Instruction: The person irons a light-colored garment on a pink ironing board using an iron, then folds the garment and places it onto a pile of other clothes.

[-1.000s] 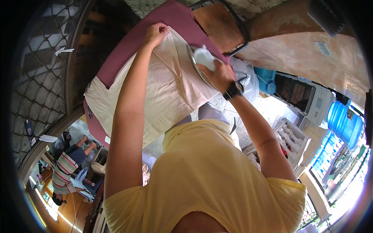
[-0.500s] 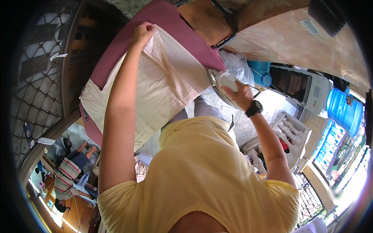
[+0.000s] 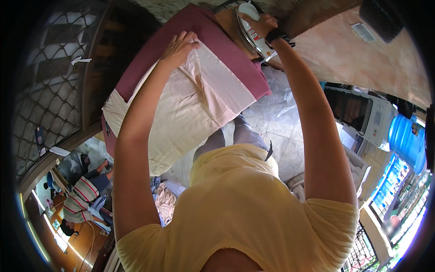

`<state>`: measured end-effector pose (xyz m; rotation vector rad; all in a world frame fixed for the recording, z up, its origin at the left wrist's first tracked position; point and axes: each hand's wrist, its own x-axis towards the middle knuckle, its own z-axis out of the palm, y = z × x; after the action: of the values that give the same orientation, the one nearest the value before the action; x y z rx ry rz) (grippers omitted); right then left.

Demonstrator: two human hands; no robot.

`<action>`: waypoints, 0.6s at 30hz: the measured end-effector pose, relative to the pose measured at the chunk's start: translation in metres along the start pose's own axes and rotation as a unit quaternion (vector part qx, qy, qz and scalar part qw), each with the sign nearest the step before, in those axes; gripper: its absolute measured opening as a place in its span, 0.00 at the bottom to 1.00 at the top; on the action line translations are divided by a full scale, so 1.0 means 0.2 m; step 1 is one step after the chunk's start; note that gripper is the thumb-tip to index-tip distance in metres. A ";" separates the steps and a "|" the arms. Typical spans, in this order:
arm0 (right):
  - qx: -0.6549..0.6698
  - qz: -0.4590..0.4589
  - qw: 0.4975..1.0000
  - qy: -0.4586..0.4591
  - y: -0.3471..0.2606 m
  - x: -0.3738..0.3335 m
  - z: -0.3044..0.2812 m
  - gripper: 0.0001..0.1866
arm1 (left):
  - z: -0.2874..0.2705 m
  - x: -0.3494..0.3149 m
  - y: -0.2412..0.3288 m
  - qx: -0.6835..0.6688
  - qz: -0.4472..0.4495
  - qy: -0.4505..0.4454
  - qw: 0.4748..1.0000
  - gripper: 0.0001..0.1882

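Note:
A cream-coloured piece of cloth, seemingly a garment, lies over a maroon-covered ironing board, with folds and creases near its middle. My left hand rests on the cloth's far corner, fingers stretched out and apart. At the far right, my right hand, with a black watch on the wrist, is wrapped round the handle of an iron. The iron is tilted up on edge, its metal soleplate turned toward the board, over a brown wooden panel beside the board's end. Whether the iron touches the panel I cannot tell.
Clear plastic sheeting lies on the tiled floor right of the board. A white appliance and a blue water jug stand farther right. Crumpled cloth lies at lower left. Another person sits beyond the doorway.
My right hand has carried the iron from beside the board's near right corner to the far right. My left hand has gone from pinching the cloth's corner to spread fingers on it.

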<state>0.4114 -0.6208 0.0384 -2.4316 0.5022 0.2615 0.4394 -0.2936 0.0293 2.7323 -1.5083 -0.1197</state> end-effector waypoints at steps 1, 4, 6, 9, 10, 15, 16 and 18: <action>0.047 -0.007 0.996 -0.070 0.03 0.03 -0.06 0.45 | 0.01 0.00 -0.01 -0.002 -0.004 -0.004 1.000 0.20; 0.029 0.018 0.999 -0.023 -0.12 -0.10 -0.04 0.45 | 0.04 0.01 -0.03 -0.012 -0.020 -0.020 1.000 0.11; 0.001 0.002 0.999 0.033 -0.13 -0.13 0.00 0.46 | 0.05 0.01 -0.03 -0.035 -0.028 -0.020 0.999 0.10; 0.008 -0.040 0.997 0.071 -0.02 -0.07 0.02 0.46 | 0.07 0.03 -0.06 -0.049 -0.022 -0.029 0.998 0.10; 0.007 -0.021 0.994 0.106 -0.05 -0.08 0.05 0.45 | 0.09 0.04 -0.08 -0.051 -0.021 -0.035 0.998 0.11; -0.083 -0.131 0.929 0.336 -0.03 -0.22 0.11 0.39 | 0.04 0.06 -0.16 -0.159 -0.009 -0.015 0.987 0.11; -0.105 -0.162 0.903 0.383 -0.03 -0.25 0.12 0.38 | 0.00 0.06 -0.16 -0.191 -0.031 -0.031 0.981 0.11; -0.150 -0.234 0.833 0.478 -0.01 -0.43 0.28 0.32 | 0.05 0.06 -0.20 -0.188 -0.012 0.056 0.980 0.12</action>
<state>0.3303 -0.5590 0.0219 -2.7572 0.2393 -1.2272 0.4783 -0.2830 0.0160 2.4149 -1.2728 -0.2230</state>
